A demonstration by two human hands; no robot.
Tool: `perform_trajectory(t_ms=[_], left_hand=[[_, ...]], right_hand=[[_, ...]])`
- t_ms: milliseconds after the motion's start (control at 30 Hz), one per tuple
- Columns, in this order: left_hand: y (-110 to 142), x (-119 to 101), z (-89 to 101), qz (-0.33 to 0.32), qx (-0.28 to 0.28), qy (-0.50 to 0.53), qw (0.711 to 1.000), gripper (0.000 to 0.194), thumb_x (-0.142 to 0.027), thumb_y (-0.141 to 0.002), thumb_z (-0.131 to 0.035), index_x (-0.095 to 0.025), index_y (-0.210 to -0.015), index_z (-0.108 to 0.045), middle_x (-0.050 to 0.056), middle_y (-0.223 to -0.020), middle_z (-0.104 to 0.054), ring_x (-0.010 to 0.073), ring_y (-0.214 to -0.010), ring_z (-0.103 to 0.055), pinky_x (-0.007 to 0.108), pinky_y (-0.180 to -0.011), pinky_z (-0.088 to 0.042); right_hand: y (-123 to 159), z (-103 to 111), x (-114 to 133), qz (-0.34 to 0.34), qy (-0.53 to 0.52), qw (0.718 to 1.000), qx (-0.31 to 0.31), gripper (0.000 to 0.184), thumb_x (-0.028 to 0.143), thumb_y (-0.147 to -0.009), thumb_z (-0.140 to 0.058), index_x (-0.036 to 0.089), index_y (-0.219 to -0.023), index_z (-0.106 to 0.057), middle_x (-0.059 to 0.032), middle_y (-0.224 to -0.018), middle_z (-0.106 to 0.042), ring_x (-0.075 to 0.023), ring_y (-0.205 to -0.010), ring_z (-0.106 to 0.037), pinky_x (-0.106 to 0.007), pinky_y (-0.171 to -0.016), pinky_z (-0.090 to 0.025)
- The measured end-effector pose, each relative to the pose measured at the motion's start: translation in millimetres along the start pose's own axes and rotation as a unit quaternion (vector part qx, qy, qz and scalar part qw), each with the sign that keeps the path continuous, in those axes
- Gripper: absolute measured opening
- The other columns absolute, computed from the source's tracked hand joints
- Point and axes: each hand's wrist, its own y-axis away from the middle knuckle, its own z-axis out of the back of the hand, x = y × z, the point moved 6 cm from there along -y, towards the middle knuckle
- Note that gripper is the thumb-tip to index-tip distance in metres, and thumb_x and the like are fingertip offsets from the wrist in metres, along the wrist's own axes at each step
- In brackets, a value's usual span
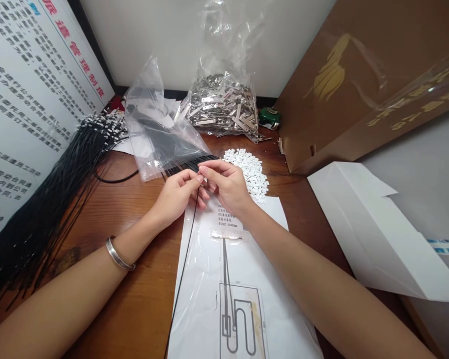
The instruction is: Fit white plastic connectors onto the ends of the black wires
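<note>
A thin black wire (187, 244) runs up from the lower edge of the view into my fingertips. My left hand (177, 194) is closed in a pinch on its upper end. Directly beside it, my right hand (230, 185) has thumb and forefinger pressed together, touching the left fingertips. What the right fingers hold is too small and covered to make out. Just behind the right hand lies a pile of small white plastic connector housings (252, 172). More black wires (183, 162) stick out of a clear plastic bag (145, 149) beyond my hands.
A printed drawing sheet (205, 279) with a taped sample lies under my forearms. Left is a large bundle of black wires (41, 209) with white ends. A bag of metal strips (224, 107) stands at the back. A brown carton (344, 75) and white box (374, 229) are right.
</note>
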Motion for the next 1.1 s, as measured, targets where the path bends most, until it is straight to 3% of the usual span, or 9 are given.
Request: perform_trajectory(t_ms=[133,333,600,900,1100], left_hand=[[-1,0,1.0,-0.004,-0.003,0.002,1.0,0.025,-0.031,-0.084,-0.07,-0.014,-0.072,-0.056,0.001,-0.059,-0.066,0.0107,-0.044,-0.061,0.02,-0.047,-0.048],[-3,3,3.7,-0.005,-0.019,0.03,0.999,0.018,-0.027,-0.082,-0.07,-0.016,-0.088,-0.058,-0.002,-0.053,-0.063,0.0117,-0.042,-0.058,0.022,-0.046,-0.049],[0,-5,5.6,-0.032,-0.05,0.013,0.998,0.013,-0.027,-0.088,-0.064,-0.017,-0.084,-0.057,-0.004,-0.051,-0.06,0.0107,-0.041,-0.057,0.021,-0.045,-0.048],[5,-7,6.0,-0.142,-0.07,-0.042,0.986,0.029,-0.045,-0.087,-0.068,-0.018,-0.091,-0.059,-0.005,-0.053,-0.061,0.0101,-0.04,-0.056,0.02,-0.043,-0.046],[6,-7,8.2,-0.17,-0.084,-0.051,0.981,0.03,-0.047,-0.089,-0.065,-0.018,-0.089,-0.06,-0.005,-0.05,-0.058,0.0091,-0.038,-0.054,0.019,-0.04,-0.043]], right_hand=[[-1,2,-1,-0.009,-0.049,0.998,-0.026,0.032,0.035,-0.061,-0.087,0.021,-0.084,-0.071,0.0052,-0.066,-0.064,-0.0034,-0.044,-0.038,-0.022,-0.042,-0.032],[-2,2,0,-0.024,-0.073,0.996,-0.044,0.028,0.035,-0.058,-0.088,0.02,-0.076,-0.072,0.0036,-0.065,-0.066,-0.0032,-0.044,-0.037,-0.023,-0.042,-0.031],[-1,2,0,-0.04,-0.068,0.996,-0.032,0.023,0.029,-0.059,-0.085,0.021,-0.079,-0.076,0.001,-0.071,-0.072,-0.0035,-0.044,-0.035,-0.025,-0.044,-0.03],[0,1,0,-0.022,-0.059,0.998,-0.019,0.026,0.026,-0.058,-0.086,0.02,-0.08,-0.075,0.001,-0.073,-0.073,-0.0041,-0.047,-0.04,-0.024,-0.043,-0.03],[0,0,0,-0.012,-0.05,0.999,-0.011,0.023,0.028,-0.06,-0.087,0.02,-0.077,-0.073,0.0025,-0.068,-0.07,-0.003,-0.044,-0.038,-0.023,-0.043,-0.03]])
